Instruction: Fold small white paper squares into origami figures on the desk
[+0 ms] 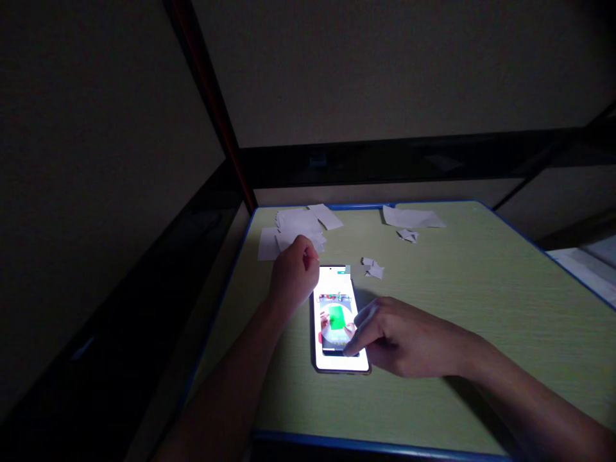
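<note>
A phone (pixel 337 362) with a lit screen lies flat on the light green table (pixel 481 276). On its screen is a picture of two hands and a green sheet. My left hand (pixel 294 269) is closed in a loose fist beside the phone's upper left edge; whether anything small is inside it cannot be seen. From the right, my right hand (pixel 404 337) reaches over the phone, its thumb or index finger at the lower part of the screen and its other fingers curled under.
Several white paper pieces (pixel 298 223) overlap at the back left. At the back right lies a larger white paper (pixel 414 218), with small scraps (pixel 408 236) in front of it. More scraps (pixel 374 268) lie beyond the phone. A dark wall ledge (pixel 385 163) runs behind the table.
</note>
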`<state>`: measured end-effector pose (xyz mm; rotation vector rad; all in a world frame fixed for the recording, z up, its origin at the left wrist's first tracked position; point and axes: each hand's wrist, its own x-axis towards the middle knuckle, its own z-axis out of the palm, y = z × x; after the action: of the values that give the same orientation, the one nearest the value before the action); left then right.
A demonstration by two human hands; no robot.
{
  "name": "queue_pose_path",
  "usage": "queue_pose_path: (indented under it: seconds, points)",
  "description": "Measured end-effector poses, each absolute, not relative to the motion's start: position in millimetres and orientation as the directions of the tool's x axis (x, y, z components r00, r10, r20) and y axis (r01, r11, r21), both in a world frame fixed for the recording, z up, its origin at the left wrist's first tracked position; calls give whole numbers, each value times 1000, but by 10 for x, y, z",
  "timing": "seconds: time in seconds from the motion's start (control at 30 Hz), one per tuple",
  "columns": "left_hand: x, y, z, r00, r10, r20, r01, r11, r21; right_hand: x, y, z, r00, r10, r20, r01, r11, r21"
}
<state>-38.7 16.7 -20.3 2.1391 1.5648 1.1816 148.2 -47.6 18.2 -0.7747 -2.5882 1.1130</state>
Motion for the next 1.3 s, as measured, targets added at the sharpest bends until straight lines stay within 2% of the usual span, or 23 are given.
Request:
queue_pose_path:
  seconds: [0.33, 0.8, 1.3]
  points:
    - [-393, 176, -210, 95, 878, 470, 679, -402, 614, 1519, -462, 195, -821, 571, -13, 366, 508, -780]
    - [-389, 161, -191, 113, 894, 434, 702, -381, 602, 1535, -451, 152, -832, 554, -16, 375, 540, -754]
    - [-396, 161, -192, 114, 906, 409, 687, -369, 626, 1550, -442, 188, -817, 577, 17, 341, 506, -793]
